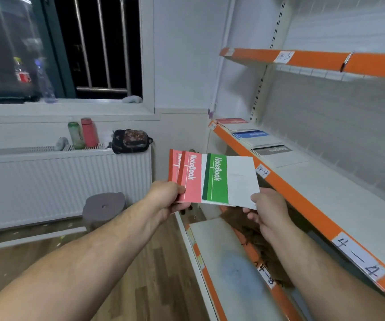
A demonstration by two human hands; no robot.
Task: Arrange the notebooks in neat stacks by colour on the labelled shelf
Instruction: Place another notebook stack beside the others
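Near stretch: I see bare board on the labelled shelf (353, 205).
Far end: red stack (232, 121), blue stack (251, 134) and grey stack (272, 150) sit side by side.
Overhead: upper shelf (314, 61), well above.

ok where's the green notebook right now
The green-and-white paper notebook is mid-frame in the head view, pinched at its corner by the right hand, overlapping the pink paper notebooks in the left hand.

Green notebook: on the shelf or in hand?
In hand. The right hand pinches the green notebook by its white corner, in front of the shelf, beside the red notebooks the left hand grips.
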